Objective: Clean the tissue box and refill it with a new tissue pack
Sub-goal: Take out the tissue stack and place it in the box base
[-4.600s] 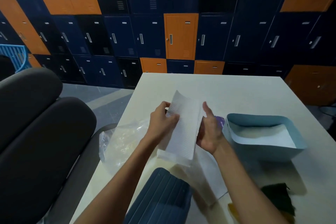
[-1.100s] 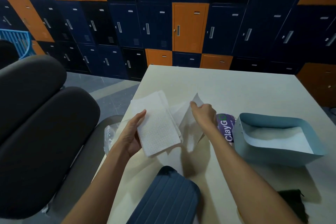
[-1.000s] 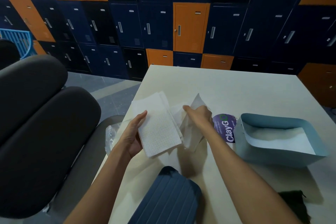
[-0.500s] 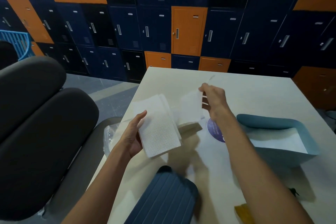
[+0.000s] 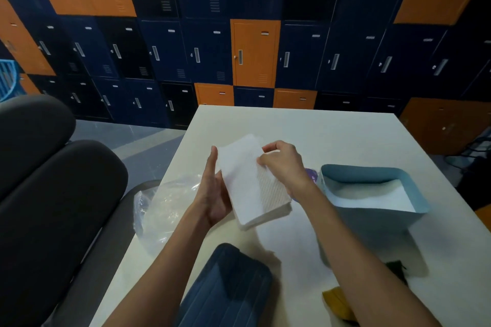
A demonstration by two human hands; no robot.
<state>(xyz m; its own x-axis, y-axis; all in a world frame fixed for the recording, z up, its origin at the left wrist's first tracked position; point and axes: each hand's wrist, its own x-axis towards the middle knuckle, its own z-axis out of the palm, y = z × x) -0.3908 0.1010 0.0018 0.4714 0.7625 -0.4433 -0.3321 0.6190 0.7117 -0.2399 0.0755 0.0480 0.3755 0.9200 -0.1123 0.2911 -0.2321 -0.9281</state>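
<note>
Both forearms are stretched forward over the pale table (image 5: pixel 332 130), with the hands seen just left of the open light-blue plastic tissue box (image 5: pixel 362 173). A rectangular stack of white, embossed paper tissues (image 5: pixel 247 186) is gripped, tilted, in the left hand (image 5: pixel 214 195); the thumb is laid along its edge and the fingers are hidden beneath. Its top sheet is pinched by the curled right hand (image 5: pixel 283 164). A crumpled clear plastic wrapper (image 5: pixel 164 204) is seen further left of the box.
</note>
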